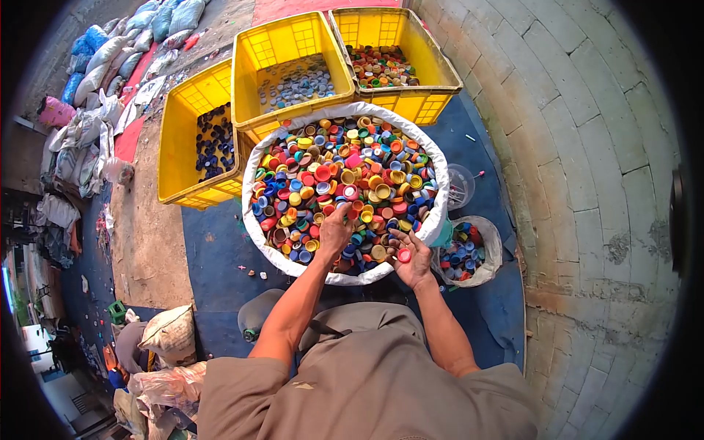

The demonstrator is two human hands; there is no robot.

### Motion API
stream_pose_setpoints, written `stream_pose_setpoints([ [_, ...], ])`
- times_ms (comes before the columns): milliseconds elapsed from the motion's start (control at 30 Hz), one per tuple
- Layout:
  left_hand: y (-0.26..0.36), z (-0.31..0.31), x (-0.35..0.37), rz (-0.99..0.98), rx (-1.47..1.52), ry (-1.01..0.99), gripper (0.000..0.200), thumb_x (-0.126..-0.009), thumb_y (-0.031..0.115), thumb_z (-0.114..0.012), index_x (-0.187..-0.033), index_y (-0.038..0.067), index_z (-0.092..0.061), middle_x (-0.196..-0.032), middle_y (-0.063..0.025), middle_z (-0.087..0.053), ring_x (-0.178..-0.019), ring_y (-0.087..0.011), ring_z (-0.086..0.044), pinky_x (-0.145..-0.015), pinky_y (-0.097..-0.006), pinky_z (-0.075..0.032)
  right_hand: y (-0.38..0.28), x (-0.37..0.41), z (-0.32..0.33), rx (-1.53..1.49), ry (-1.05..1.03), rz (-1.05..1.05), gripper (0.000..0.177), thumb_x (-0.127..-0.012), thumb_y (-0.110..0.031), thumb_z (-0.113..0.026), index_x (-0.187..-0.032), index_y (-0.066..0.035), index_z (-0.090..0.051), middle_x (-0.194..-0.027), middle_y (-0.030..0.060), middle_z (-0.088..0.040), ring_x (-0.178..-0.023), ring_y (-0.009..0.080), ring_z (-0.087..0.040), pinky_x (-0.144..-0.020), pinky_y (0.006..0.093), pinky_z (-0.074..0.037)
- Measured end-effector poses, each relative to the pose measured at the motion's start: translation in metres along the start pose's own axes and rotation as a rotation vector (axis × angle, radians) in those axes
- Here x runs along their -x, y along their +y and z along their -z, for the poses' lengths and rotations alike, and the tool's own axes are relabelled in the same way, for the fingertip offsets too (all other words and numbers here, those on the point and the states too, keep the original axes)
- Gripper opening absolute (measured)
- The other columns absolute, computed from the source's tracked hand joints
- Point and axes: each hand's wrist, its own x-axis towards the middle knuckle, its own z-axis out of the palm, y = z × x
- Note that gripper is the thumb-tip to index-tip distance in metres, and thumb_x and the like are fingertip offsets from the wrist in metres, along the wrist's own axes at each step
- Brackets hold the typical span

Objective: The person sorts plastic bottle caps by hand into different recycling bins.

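Note:
A large round sack with a rolled white rim (442, 194) stands in front of me, full of bottle caps (323, 174) in many colours. My left hand (336, 233) reaches over the middle of the heap with its fingers drawn together at the caps. What lies between those fingertips is too small to make out. Near the sack's front right edge, my right hand (416, 265) is turned palm up with its fingers partly curled. It holds a red bottle cap (404, 255) against the palm.
Behind the sack stand three yellow crates: the left crate (172, 158) with dark caps, the middle crate (253, 81) with pale caps, the right crate (436, 62) with reddish ones. A smaller white sack (493, 257) of caps and a clear tub (462, 183) sit right, near a block wall (587, 183).

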Motion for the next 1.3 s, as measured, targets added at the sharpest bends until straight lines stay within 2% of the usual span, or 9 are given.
stream_pose_setpoints([
  [133,-0.006,-0.005,-0.002,-0.089,-0.04,0.128,0.038,-0.08,0.01,-0.068,-0.116,0.002,-0.06,-0.098,-0.0134,-0.068,-0.087,-0.0289,-0.066,-0.079,-0.0353,-0.052,0.002,0.0,0.0,0.091,0.076,0.022,0.04,-0.092,-0.037,-0.056,-0.115,-0.004,-0.057,-0.086,0.0044,-0.061,-0.07,0.0161,-0.058,-0.066,0.0321,-0.052],
  [233,0.006,0.005,0.003,0.405,0.396,0.053,0.039,-0.084,0.02,-0.07,-0.115,0.0,-0.059,-0.1,-0.014,-0.065,-0.09,-0.0258,-0.064,-0.079,-0.0337,-0.051,0.005,-0.011,0.005,0.406,0.147,0.145,0.03,-0.088,-0.028,-0.064,-0.107,-0.005,-0.062,-0.083,0.0025,-0.063,-0.065,0.0122,-0.058,-0.062,0.0282,-0.051],
  [267,0.008,0.011,0.006,0.506,0.738,0.035,0.037,-0.086,0.027,-0.069,-0.111,0.0,-0.061,-0.096,-0.0067,-0.064,-0.082,-0.0178,-0.062,-0.071,-0.0299,-0.051,0.007,-0.018,0.002,0.595,0.189,0.212,0.027,-0.086,-0.024,-0.067,-0.105,-0.005,-0.063,-0.083,0.002,-0.064,-0.065,0.0109,-0.059,-0.061,0.0268,-0.05],
  [367,0.007,0.041,0.025,0.711,1.408,0.008,0.033,-0.087,0.028,-0.068,-0.106,0.002,-0.062,-0.095,-0.0047,-0.063,-0.076,-0.0133,-0.06,-0.061,-0.0259,-0.05,0.006,-0.041,0.005,1.173,0.222,0.488,0.024,-0.081,-0.013,-0.071,-0.102,-0.003,-0.064,-0.09,0.0063,-0.068,-0.077,0.0145,-0.065,-0.069,0.0275,-0.052],
  [500,0.001,0.061,0.06,0.792,1.697,0.063,0.018,-0.087,0.018,-0.063,-0.101,0.007,-0.058,-0.107,-0.0109,-0.064,-0.082,-0.0139,-0.062,-0.058,-0.0199,-0.047,0.002,-0.067,-0.003,1.642,0.107,0.758,0.035,-0.078,-0.009,-0.07,-0.11,0.0,-0.06,-0.097,0.0153,-0.069,-0.092,0.0255,-0.068,-0.082,0.0342,-0.052],
  [667,-0.008,0.074,0.09,0.844,1.604,0.118,0.022,-0.084,0.017,-0.063,-0.104,0.011,-0.054,-0.101,-0.0086,-0.064,-0.083,-0.017,-0.063,-0.064,-0.0302,-0.052,0.002,-0.08,-0.014,1.704,0.15,0.571,0.037,-0.078,-0.013,-0.071,-0.112,-0.001,-0.06,-0.101,0.016,-0.069,-0.095,0.0265,-0.067,-0.083,0.0345,-0.052],
  [1067,-0.016,0.075,0.087,0.936,1.506,0.153,0.018,-0.087,0.025,-0.065,-0.096,0.009,-0.062,-0.087,-0.0019,-0.064,-0.076,-0.0149,-0.062,-0.062,-0.0301,-0.05,-0.004,-0.103,-0.006,1.699,0.189,0.484,0.036,-0.08,-0.017,-0.07,-0.11,0.001,-0.061,-0.099,0.0169,-0.069,-0.091,0.0239,-0.069,-0.08,0.0328,-0.053],
  [1233,-0.019,0.063,0.059,0.861,1.107,0.244,0.02,-0.083,0.023,-0.073,-0.088,0.007,-0.063,-0.072,0.0007,-0.061,-0.06,-0.0082,-0.056,-0.048,-0.0227,-0.044,-0.009,-0.099,-0.006,1.56,0.348,0.639,0.03,-0.083,-0.016,-0.067,-0.107,0.001,-0.061,-0.092,0.0135,-0.07,-0.081,0.0212,-0.068,-0.075,0.031,-0.053],
  [1300,-0.015,0.064,0.044,0.725,0.861,0.242,0.02,-0.082,0.022,-0.074,-0.086,0.005,-0.064,-0.067,0.0008,-0.06,-0.056,-0.0062,-0.053,-0.046,-0.021,-0.042,-0.01,-0.087,-0.01,1.255,0.334,0.549,0.028,-0.086,-0.016,-0.066,-0.108,0.0,-0.061,-0.087,0.0086,-0.067,-0.069,0.0145,-0.062,-0.065,0.0263,-0.051],
])
